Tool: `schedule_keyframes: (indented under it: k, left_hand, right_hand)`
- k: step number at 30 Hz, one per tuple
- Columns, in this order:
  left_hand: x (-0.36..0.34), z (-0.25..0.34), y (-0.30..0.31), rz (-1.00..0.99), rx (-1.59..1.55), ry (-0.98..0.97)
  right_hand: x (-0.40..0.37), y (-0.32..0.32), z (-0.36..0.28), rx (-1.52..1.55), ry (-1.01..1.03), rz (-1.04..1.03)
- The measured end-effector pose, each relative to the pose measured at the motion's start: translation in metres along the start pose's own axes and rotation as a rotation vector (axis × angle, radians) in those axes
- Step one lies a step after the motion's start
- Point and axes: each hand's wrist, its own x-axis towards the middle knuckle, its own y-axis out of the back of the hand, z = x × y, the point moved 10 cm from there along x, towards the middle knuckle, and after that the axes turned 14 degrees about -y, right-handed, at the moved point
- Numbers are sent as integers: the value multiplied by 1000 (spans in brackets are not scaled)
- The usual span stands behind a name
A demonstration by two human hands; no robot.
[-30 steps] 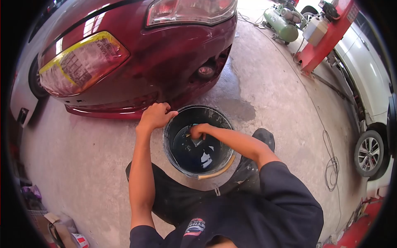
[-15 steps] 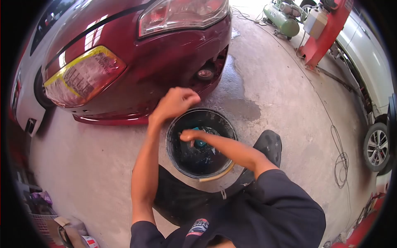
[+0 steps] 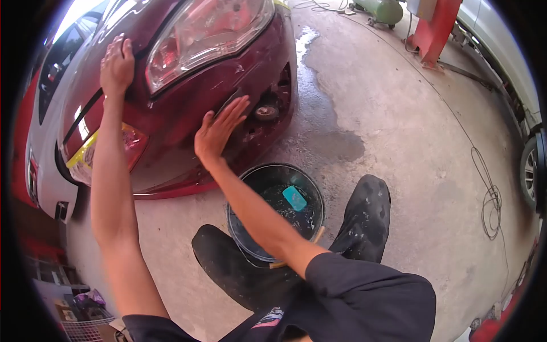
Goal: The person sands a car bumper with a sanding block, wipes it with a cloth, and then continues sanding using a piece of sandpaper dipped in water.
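Observation:
My left hand (image 3: 117,67) lies against the dark red car bumper (image 3: 188,122), left of the headlight (image 3: 208,43), fingers stretched out and holding nothing. Lower down, my right hand (image 3: 219,130) is spread flat by the bumper's scuffed side, left of the round fog light (image 3: 266,112); its palm is free of any object. Between my knees stands a black bucket (image 3: 314,188) of dark water with flecks of foam. A teal rectangular block (image 3: 294,198), perhaps a sponge, floats in it. My right forearm passes over the bucket's left part and hides some of it.
Yellow tape edges a lamp (image 3: 134,142) on the bumper's left. Wet concrete (image 3: 336,145) spreads right of the car. A thin cable (image 3: 490,199) lies coiled on the floor, near a red lift post (image 3: 436,34) and a green compressor tank (image 3: 384,10).
My right hand has left the bucket and the teal block and come up to the bumper. My left hand has moved up and left along it. The view has shifted.

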Motion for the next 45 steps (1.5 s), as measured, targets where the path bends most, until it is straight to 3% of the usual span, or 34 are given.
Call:
schedule_keyframes:
  k: [4,5,7,10,11,12,14,17,19,22,24,26,29,31,34,36,38,41,43,45]
  left_hand:
    - [1,5,13,-80,-172,102]
    - [3,2,13,-77,-147,111]
    - [4,-10,6,-107,-103,132]
    - [-8,-32,-15,-145,-73,159]
    - [-8,-32,-14,-133,-75,149]
    - [-9,-31,-14,-123,-79,142]
    - [-11,-17,-3,-99,-106,132]
    - [-5,-13,0,-113,-95,130]
    - [-4,-17,-5,-143,-68,145]
    - [-8,-21,-3,-153,-44,177]
    - [-7,-14,-1,-114,-68,156]
    - [-11,-8,6,-110,-79,173]
    - [-11,-11,3,-99,-64,186]
    - [-10,-18,0,-106,-52,191]
    - [-10,-19,0,-99,-48,180]
    - [-11,-20,2,-84,-37,182]
    - [-15,-18,0,-84,-47,195]
    - [-15,-29,-3,-118,-57,233]
    - [-12,-35,-7,-117,-57,232]
    - [-13,-32,-4,-146,-40,253]
  right_hand:
    - [35,15,8,4,135,-49]
    - [77,26,7,2,157,-47]
    - [176,24,34,234,-1,-110]
    - [157,18,22,-5,18,-74]
    - [109,22,2,-63,92,-26]
    - [63,17,-10,-71,181,-58]
    - [61,18,-4,-43,254,-89]
    - [156,28,9,-20,269,-102]
    - [231,4,42,40,38,-243]
    - [186,21,21,54,11,-73]
    - [93,24,-9,-42,270,-35]
    - [77,17,3,0,377,-132]
    - [155,27,-12,-114,450,-122]
    - [225,29,-8,54,255,-69]
    - [212,17,4,16,111,-144]
    - [122,29,-10,-4,282,-48]
    - [74,19,11,-55,397,-220]
    - [169,32,4,34,445,-163]
    - [279,-4,36,81,-103,-418]
    - [256,11,28,134,-23,-372]
